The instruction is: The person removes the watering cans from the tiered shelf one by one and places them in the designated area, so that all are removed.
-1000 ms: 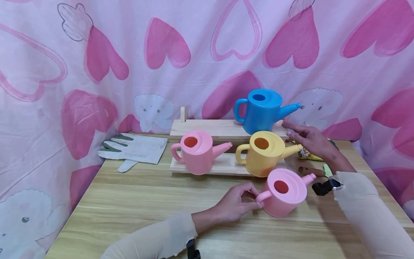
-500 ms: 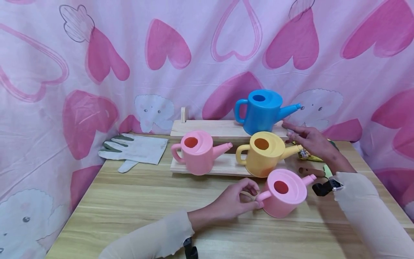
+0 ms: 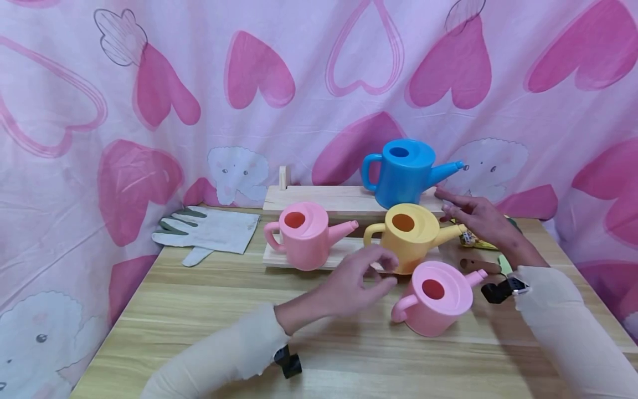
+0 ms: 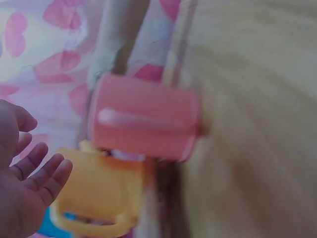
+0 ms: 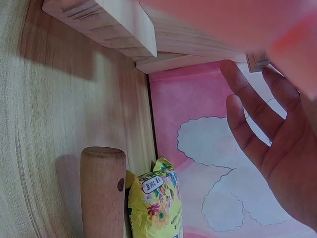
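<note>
A pink watering can [image 3: 437, 299] stands on the table at the front right, its handle to the left. My left hand [image 3: 351, 282] hovers just left of that handle, fingers loosely bent and holding nothing; the left wrist view shows the hand [image 4: 29, 178] apart from the cans. At the right end of the upper wooden shelf [image 3: 319, 195], my right hand [image 3: 476, 219] rests its fingertips by the board's end, fingers fairly straight. On this upper board sits a blue watering can [image 3: 405, 174]. The lower board [image 3: 344, 252] bears another pink can [image 3: 305, 238] and a yellow one [image 3: 407, 238].
A pair of white and green gloves [image 3: 214, 230] lies at the table's back left. Under my right forearm are a wooden-handled tool [image 3: 480, 265] and a yellow printed packet [image 5: 157, 203]. A pink heart-patterned curtain [image 3: 259, 127] hangs behind the table [image 3: 209, 310].
My left hand has let go of the front pink can's handle and moved up and left, away from it. The can stays in place. My right hand keeps its place at the shelf.
</note>
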{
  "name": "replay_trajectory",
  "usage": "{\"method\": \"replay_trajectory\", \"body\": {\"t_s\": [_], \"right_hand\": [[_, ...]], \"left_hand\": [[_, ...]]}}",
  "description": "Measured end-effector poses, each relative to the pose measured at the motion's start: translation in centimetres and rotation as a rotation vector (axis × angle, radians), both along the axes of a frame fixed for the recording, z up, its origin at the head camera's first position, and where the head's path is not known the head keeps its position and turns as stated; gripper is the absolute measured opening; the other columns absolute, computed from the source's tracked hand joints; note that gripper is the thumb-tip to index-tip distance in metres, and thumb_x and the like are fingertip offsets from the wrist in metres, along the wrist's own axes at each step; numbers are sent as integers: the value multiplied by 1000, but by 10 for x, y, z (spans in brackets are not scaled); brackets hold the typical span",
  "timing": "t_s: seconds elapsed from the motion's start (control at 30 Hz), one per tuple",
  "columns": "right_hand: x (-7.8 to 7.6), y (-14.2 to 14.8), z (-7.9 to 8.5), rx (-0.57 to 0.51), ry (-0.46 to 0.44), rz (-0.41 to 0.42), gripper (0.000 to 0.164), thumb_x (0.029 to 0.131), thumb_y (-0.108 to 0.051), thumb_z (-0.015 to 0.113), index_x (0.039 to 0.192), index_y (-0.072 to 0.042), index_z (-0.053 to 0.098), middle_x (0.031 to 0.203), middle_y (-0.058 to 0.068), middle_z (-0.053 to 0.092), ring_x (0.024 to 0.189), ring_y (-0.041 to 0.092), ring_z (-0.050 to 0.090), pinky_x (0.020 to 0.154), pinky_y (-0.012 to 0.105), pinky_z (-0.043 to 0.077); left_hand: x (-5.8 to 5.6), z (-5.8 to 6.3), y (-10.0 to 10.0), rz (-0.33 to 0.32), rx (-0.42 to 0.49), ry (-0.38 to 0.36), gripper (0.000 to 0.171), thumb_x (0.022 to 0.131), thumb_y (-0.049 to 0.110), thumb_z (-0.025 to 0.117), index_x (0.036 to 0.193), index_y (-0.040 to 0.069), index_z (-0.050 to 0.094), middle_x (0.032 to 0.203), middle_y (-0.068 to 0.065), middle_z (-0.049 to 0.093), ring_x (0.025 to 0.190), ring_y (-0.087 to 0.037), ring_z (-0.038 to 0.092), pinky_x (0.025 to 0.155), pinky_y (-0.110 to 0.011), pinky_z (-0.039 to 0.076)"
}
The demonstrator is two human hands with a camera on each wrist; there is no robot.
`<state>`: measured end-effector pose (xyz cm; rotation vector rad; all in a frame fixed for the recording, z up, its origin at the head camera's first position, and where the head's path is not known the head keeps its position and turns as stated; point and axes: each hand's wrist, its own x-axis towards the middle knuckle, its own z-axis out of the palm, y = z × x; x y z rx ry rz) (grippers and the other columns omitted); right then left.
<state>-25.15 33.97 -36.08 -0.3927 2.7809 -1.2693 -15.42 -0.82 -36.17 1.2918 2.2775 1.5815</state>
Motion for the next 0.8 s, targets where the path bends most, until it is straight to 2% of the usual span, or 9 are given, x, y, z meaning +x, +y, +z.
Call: {"method": "replay_trajectory", "body": {"t_s": [0.13, 0.23, 0.3, 0.43, 0.53, 0.8], "right_hand": [[1, 0, 1, -5, -6, -6, 57, 108, -41, 52, 160, -22, 38, 153, 18, 49, 110, 38, 68, 80, 21, 56], [0, 0, 0, -19, -13, -2, 57, 108, -41, 53, 160, -23, 39, 151, 19, 51, 109, 37, 69, 80, 23, 57], [0, 0, 1, -17, -7, 9, 57, 108, -39, 53, 160, -21, 38, 149, 21, 52, 109, 37, 69, 79, 24, 58], [-1, 0, 1, 1, 16, 22, 56, 109, -37, 52, 160, -19, 37, 148, 24, 52, 107, 37, 69, 78, 23, 58], [-2, 0, 2, 14, 20, 16, 56, 109, -38, 52, 160, -20, 37, 144, 24, 56, 106, 37, 70, 78, 22, 57], [-1, 1, 2, 29, 10, 7, 55, 109, -39, 52, 160, -23, 38, 137, 21, 62, 106, 34, 70, 81, 18, 53]], "left_hand": [[-14, 23, -4, 54, 18, 85, 30, 97, 9, 70, 125, 7, 60, 118, -5, 63, 108, -17, 60, 85, -24, 57], [-24, 38, -7, 97, 20, 107, 32, 97, 10, 70, 128, 6, 60, 120, -7, 63, 108, -15, 61, 85, -27, 57], [-31, 47, -7, 120, 30, 90, 33, 98, 10, 70, 129, 7, 60, 121, -7, 63, 107, -14, 62, 85, -29, 58], [-48, 64, -6, 180, 40, 2, 33, 99, 14, 69, 130, 10, 60, 121, -2, 61, 109, -13, 60, 86, -30, 58], [-62, 73, -3, 231, 9, -28, 35, 100, 18, 69, 133, 13, 59, 123, 1, 59, 113, -15, 57, 87, -27, 56], [-88, 86, 5, 354, -86, -7, 50, 101, 21, 67, 147, 13, 48, 140, -5, 47, 124, -21, 49, 93, -28, 53]]}}
